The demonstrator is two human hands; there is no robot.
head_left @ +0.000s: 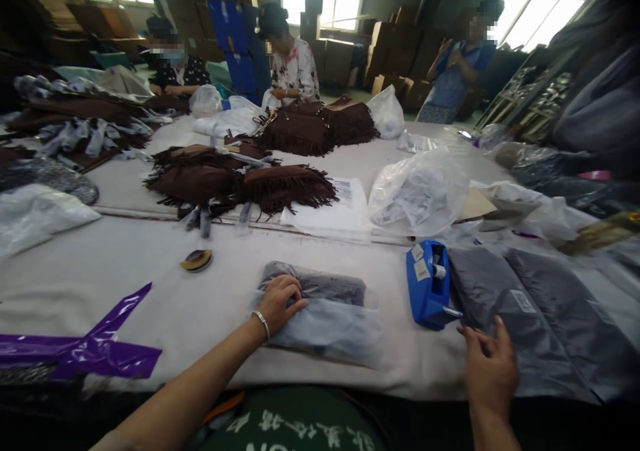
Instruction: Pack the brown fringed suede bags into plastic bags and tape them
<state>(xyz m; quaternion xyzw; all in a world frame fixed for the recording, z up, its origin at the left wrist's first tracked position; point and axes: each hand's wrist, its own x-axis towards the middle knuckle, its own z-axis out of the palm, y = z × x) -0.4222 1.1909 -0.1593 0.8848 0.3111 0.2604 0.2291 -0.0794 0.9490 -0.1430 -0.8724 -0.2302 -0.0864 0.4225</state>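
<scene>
A grey garment in a clear plastic bag (320, 314) lies on the white table (115, 277) in front of me. My left hand (280, 303), a bangle on its wrist, presses flat on the bag's left end, fingers spread over it. My right hand (487, 364) sits at the table's near edge with fingers curled, its fingertips on the edge of a stack of grey plastic bags (540, 317). A blue tape dispenser (429, 284) stands between the two hands.
Brown fringed pieces (240, 181) are piled mid-table, with more (315, 131) farther back. A clear bag of labels (420, 194), a printed sheet (340, 211), a small tape roll (197, 259) and purple plastic strips (85, 351) lie around. Three people work at the far side.
</scene>
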